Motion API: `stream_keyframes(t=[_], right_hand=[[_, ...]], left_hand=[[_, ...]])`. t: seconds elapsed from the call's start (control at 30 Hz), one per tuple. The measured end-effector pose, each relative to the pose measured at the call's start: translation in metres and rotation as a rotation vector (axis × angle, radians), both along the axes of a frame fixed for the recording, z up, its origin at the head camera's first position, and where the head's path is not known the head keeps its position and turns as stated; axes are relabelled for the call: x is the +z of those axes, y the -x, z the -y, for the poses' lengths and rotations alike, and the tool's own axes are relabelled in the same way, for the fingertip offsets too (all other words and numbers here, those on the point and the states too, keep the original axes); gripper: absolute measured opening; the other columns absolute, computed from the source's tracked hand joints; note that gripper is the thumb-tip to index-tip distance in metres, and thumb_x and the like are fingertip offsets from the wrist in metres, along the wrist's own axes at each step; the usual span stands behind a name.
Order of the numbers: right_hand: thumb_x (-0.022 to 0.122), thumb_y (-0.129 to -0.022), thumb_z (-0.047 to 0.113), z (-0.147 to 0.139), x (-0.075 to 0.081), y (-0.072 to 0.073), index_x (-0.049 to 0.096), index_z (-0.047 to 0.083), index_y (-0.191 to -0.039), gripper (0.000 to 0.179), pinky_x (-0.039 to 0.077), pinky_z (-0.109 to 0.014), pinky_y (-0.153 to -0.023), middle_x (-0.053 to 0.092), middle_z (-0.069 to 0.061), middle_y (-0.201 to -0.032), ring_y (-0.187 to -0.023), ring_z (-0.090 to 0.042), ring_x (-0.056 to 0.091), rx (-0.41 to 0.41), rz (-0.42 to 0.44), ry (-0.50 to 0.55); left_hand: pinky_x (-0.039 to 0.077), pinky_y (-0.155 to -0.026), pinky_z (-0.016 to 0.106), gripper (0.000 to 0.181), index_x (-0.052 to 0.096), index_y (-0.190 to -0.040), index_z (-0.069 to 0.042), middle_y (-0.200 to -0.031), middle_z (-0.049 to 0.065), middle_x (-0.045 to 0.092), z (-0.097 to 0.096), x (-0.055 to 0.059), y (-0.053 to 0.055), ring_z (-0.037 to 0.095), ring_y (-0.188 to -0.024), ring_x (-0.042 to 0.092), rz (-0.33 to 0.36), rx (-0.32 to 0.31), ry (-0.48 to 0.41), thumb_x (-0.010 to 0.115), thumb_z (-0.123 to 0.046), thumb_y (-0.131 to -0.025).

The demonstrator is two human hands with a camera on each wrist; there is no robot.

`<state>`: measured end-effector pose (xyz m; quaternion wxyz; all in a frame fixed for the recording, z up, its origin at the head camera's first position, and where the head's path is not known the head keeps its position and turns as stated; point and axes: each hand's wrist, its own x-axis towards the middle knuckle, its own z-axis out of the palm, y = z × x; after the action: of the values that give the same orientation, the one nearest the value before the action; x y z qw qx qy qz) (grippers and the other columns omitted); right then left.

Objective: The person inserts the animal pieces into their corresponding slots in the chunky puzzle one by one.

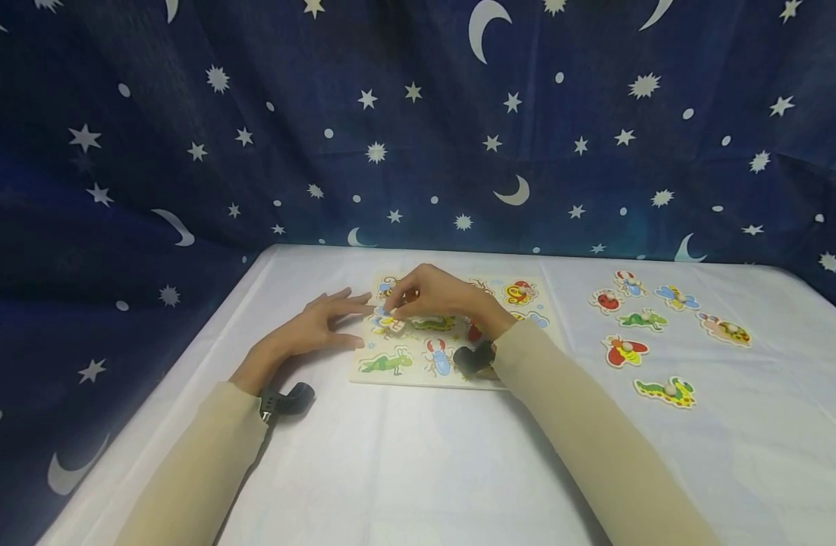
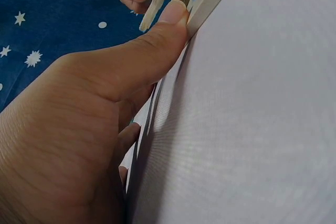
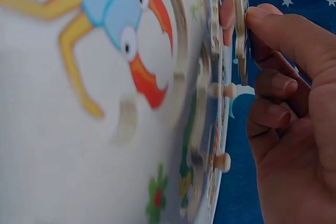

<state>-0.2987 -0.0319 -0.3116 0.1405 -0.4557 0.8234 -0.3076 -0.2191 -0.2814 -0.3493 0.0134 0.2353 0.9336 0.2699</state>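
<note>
My right hand (image 1: 432,292) pinches a thin wooden puzzle piece (image 3: 240,19) and holds it over the left part of the insect puzzle board (image 1: 473,379). In the left wrist view, a round knob on the piece (image 2: 157,3) is between the right fingers, and the piece is tilted. My left hand (image 1: 319,326) rests at the board's left side, fingers spread, with its thumb (image 2: 170,17) against the board's edge. Near the board's front, a green grasshopper picture (image 1: 387,361) and a blue beetle picture (image 1: 438,358) show. The right hand and forearm hide part of the board.
To the right of the board, several knobbed insect pieces lie on the white cloth, among them a red-winged insect (image 1: 625,352), a green caterpillar (image 1: 667,392) and a ladybird (image 1: 606,301). A dark blue starry curtain (image 1: 432,136) hangs behind the table.
</note>
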Motion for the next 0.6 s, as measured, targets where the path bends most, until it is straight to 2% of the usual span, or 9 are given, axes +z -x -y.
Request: stream_keyframes(t=[0.2,0.4,0.6], right_hand=[[0.075,-0.084,0.015,0.007,-0.005,0.002,0.077,0.021,-0.095,0.013,0.048,-0.025,-0.072,0.069,0.011,-0.091,-0.078,-0.012,0.056,0.023,-0.021,-0.012],[0.074,-0.084,0.012,0.013,-0.006,0.000,0.077,0.019,-0.096,0.015,0.049,-0.024,-0.081,0.069,0.011,-0.099,-0.087,-0.009,0.061,0.039,0.015,-0.002],[0.074,-0.083,0.010,0.015,-0.008,-0.001,0.077,0.018,-0.095,0.015,0.050,-0.025,-0.079,0.070,0.011,-0.098,-0.085,-0.011,0.061,0.035,0.030,-0.001]], left_hand=[[0.003,-0.114,0.055,0.062,0.057,-0.135,-0.019,-0.149,0.002,0.039,0.000,0.001,0.000,0.033,-0.143,0.017,-0.001,-0.002,-0.002,0.075,-0.041,-0.080],[0.002,-0.113,0.056,0.061,0.057,-0.135,-0.019,-0.149,0.003,0.039,-0.001,0.001,0.000,0.034,-0.143,0.017,0.002,-0.001,-0.009,0.075,-0.039,-0.080],[0.002,-0.114,0.055,0.061,0.056,-0.136,-0.019,-0.149,0.002,0.039,0.000,0.000,0.000,0.033,-0.143,0.017,0.000,-0.002,-0.003,0.074,-0.040,-0.081]])
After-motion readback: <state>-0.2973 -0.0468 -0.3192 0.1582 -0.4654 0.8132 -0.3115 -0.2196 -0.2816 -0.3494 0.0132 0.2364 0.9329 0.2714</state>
